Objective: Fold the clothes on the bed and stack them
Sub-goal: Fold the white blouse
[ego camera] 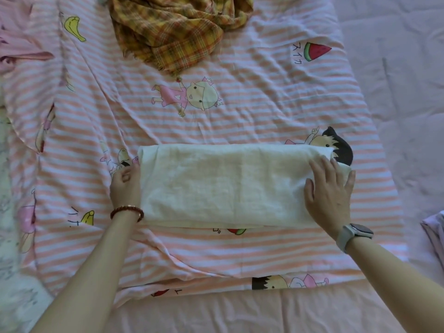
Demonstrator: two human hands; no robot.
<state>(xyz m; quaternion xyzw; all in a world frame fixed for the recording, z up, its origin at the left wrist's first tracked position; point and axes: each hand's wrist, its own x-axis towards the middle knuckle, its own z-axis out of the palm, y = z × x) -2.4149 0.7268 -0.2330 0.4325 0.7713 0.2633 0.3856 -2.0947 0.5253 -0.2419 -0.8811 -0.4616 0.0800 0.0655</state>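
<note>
A cream-white garment [228, 186] lies folded into a wide rectangle in the middle of the bed. My left hand [126, 186] is at its left edge, with the fingers tucked under the cloth and the thumb curled beside it. My right hand [329, 195] lies flat on the garment's right end with its fingers spread. A crumpled yellow and orange plaid garment [173, 30] sits unfolded at the far end of the bed.
The bed carries a pink-and-white striped cartoon sheet [216, 111]. Pink cloth [21, 49] lies bunched at the far left. A lilac quilted surface [403, 75] runs along the right, with a lilac folded cloth [434, 234] at its near edge.
</note>
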